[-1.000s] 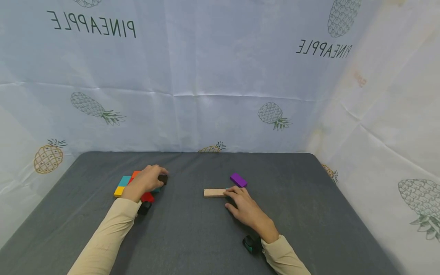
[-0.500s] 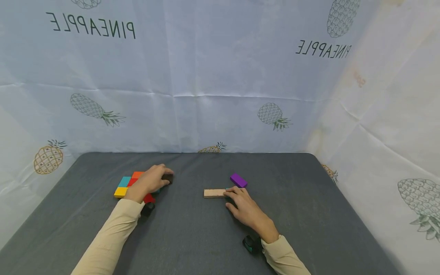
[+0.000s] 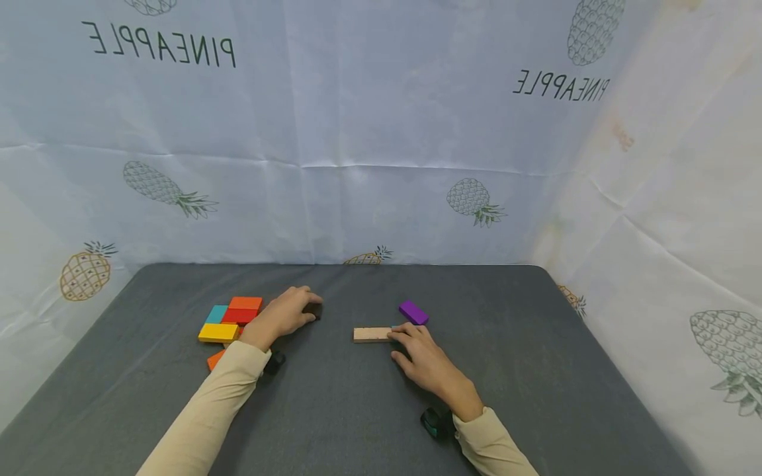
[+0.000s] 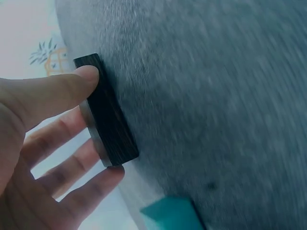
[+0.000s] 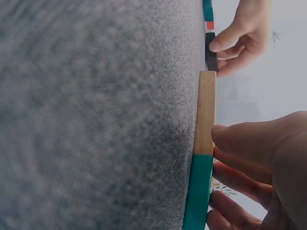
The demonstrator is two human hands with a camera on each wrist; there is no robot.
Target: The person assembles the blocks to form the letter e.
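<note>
A black block (image 4: 111, 125) is pinched by the left hand (image 3: 280, 316). The right hand (image 3: 425, 360) is seen at four o'clock; fingers loosely spread.

Across the top of the frame I see a pale cloth backdrop (image 3: 381, 112), mirrored PINEAPPLE lettering (image 3: 159, 46) at upper left. Below spreads a dark grey worktop (image 3: 345, 410).

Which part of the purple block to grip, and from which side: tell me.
Grip the purple block across its middle, by the two long sides, probably best from above: it lies flat and slanted with nothing on top, while the right hand sits close to its near end.
</note>
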